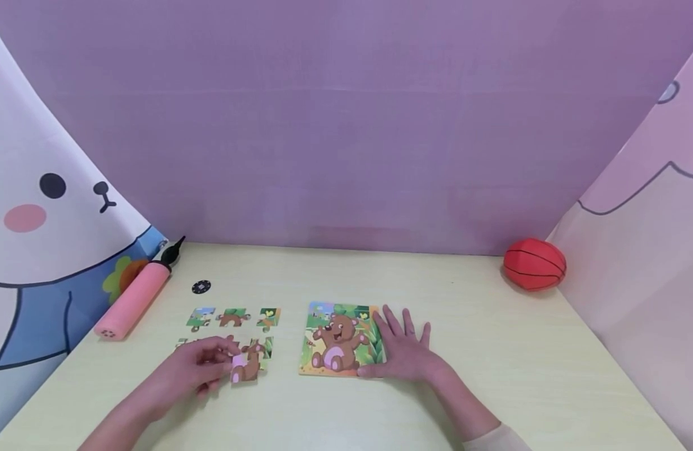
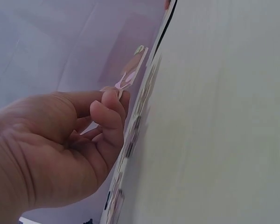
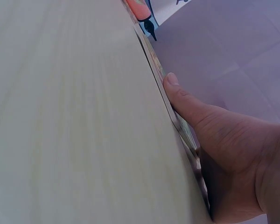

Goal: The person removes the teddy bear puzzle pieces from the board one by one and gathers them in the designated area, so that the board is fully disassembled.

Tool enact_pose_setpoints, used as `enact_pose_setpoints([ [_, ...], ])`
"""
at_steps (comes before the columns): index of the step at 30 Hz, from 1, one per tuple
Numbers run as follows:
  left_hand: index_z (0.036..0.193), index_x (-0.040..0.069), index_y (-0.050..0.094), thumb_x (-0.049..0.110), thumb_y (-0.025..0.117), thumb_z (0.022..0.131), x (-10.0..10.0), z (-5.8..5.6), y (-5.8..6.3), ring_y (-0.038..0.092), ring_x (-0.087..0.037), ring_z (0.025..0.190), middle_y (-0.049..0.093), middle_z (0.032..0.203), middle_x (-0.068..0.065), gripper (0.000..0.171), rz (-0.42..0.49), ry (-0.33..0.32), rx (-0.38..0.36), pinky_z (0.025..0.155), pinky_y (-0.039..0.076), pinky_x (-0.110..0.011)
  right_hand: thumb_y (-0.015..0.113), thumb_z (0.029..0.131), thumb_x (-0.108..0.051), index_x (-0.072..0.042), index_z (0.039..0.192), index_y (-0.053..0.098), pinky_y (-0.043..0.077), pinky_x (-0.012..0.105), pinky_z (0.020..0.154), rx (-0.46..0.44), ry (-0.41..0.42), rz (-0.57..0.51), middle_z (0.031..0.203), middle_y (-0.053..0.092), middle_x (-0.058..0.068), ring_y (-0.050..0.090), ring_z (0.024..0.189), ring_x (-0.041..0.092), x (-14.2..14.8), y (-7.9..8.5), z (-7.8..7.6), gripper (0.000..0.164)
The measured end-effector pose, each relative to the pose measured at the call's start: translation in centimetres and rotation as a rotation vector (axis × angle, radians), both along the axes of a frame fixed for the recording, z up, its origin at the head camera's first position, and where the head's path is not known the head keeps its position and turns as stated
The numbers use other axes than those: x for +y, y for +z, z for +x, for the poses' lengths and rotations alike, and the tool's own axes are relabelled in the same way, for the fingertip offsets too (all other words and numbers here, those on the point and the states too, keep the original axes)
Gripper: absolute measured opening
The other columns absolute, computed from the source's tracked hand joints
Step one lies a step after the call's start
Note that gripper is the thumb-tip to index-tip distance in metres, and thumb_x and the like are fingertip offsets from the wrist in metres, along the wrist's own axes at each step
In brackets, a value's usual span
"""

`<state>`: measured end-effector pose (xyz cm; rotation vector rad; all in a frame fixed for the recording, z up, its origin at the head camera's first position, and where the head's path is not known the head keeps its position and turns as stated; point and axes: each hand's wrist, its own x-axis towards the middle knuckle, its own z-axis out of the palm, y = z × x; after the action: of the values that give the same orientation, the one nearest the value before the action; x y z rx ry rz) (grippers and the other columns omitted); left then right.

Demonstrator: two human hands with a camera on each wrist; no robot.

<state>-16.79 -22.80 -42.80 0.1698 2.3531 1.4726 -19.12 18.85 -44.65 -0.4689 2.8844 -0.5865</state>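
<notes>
My left hand [image 1: 191,369] pinches a puzzle piece [image 1: 245,366] printed with brown bear and pink patches. In the left wrist view that piece [image 2: 133,70] tilts up from the thumb and fingertips, above the table. Loose puzzle pieces [image 1: 234,317] lie in rows just beyond this hand, which partly hides the nearer row. To the right lies a square bear picture board [image 1: 338,341], flat on the table. My right hand [image 1: 405,351] rests with spread fingers at the board's right edge, its thumb along the lower right corner.
A pink hand pump [image 1: 135,300] with a black nozzle lies at the table's left edge. Near it is a black round disc [image 1: 201,287]. A red ball [image 1: 534,264] with black lines sits at the back right. Printed cloth walls [image 1: 346,125] enclose the table.
</notes>
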Motion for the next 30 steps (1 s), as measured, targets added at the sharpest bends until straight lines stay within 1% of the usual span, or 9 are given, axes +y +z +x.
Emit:
enact_pose_setpoints([
  [4, 0.126, 0.006, 0.064, 0.019, 0.069, 0.096, -0.7, 0.1, 0.0, 0.054, -0.021, 0.061, 0.061, 0.077, -0.010, 0.033, -0.023, 0.014, -0.020, 0.053, 0.049, -0.030, 0.066, 0.074, -0.080, -0.009, 0.162, 0.017, -0.010, 0.080, 0.104, -0.017, -0.007, 0.028, 0.168, 0.004, 0.015, -0.007, 0.149, 0.051, -0.1, 0.4, 0.1, 0.123],
  [7, 0.127, 0.006, 0.064, 0.019, 0.071, 0.096, -1.2, 0.1, 0.1, 0.053, -0.021, 0.060, 0.063, 0.083, -0.010, 0.035, -0.025, 0.014, -0.029, 0.051, 0.046, -0.028, 0.068, 0.074, -0.079, -0.010, 0.162, 0.017, -0.009, 0.080, 0.104, -0.023, -0.013, 0.036, 0.168, 0.004, 0.015, -0.007, 0.149, 0.050, -0.2, 0.6, 0.1, 0.122],
  [11, 0.125, 0.006, 0.064, 0.019, 0.073, 0.094, -1.7, 0.2, 0.0, 0.051, -0.019, 0.058, 0.065, 0.093, -0.009, 0.035, -0.036, 0.004, -0.024, 0.048, 0.042, -0.025, 0.069, 0.075, -0.077, -0.010, 0.162, 0.017, -0.007, 0.081, 0.105, -0.025, -0.018, 0.038, 0.168, 0.004, 0.015, -0.006, 0.149, 0.050, -0.3, 0.7, 0.1, 0.122],
  [16, 0.121, 0.007, 0.067, 0.020, 0.073, 0.094, -2.4, 0.2, -0.3, 0.050, -0.018, 0.056, 0.064, 0.095, -0.008, 0.031, -0.071, -0.008, -0.008, 0.046, 0.040, -0.024, 0.070, 0.076, -0.076, -0.010, 0.162, 0.017, -0.006, 0.081, 0.105, -0.019, -0.021, 0.046, 0.168, 0.004, 0.015, -0.006, 0.149, 0.051, -0.4, 0.7, 0.1, 0.121],
  [19, 0.122, 0.008, 0.068, 0.021, 0.074, 0.093, -2.8, 0.2, -0.4, 0.050, -0.018, 0.056, 0.065, 0.096, -0.008, 0.032, -0.097, -0.003, -0.003, 0.046, 0.040, -0.025, 0.069, 0.075, -0.076, -0.010, 0.162, 0.017, -0.006, 0.080, 0.105, -0.017, -0.021, 0.050, 0.168, 0.003, 0.015, -0.006, 0.149, 0.050, -0.4, 0.7, 0.1, 0.122],
  [25, 0.122, 0.009, 0.069, 0.021, 0.074, 0.093, -3.4, 0.2, -0.2, 0.050, -0.020, 0.058, 0.063, 0.096, -0.007, 0.032, -0.152, 0.036, -0.014, 0.049, 0.042, -0.027, 0.069, 0.075, -0.077, -0.010, 0.162, 0.017, -0.006, 0.081, 0.105, -0.018, -0.021, 0.046, 0.168, 0.003, 0.015, -0.006, 0.149, 0.051, -0.4, 0.6, 0.0, 0.122],
  [30, 0.120, 0.009, 0.070, 0.019, 0.073, 0.093, -3.8, 0.3, 0.0, 0.051, -0.020, 0.060, 0.064, 0.097, -0.006, 0.028, -0.167, 0.017, -0.001, 0.049, 0.043, -0.027, 0.070, 0.075, -0.076, -0.010, 0.162, 0.017, -0.006, 0.080, 0.105, -0.026, -0.022, 0.042, 0.168, 0.004, 0.014, -0.006, 0.149, 0.050, -0.4, 0.6, 0.0, 0.121],
])
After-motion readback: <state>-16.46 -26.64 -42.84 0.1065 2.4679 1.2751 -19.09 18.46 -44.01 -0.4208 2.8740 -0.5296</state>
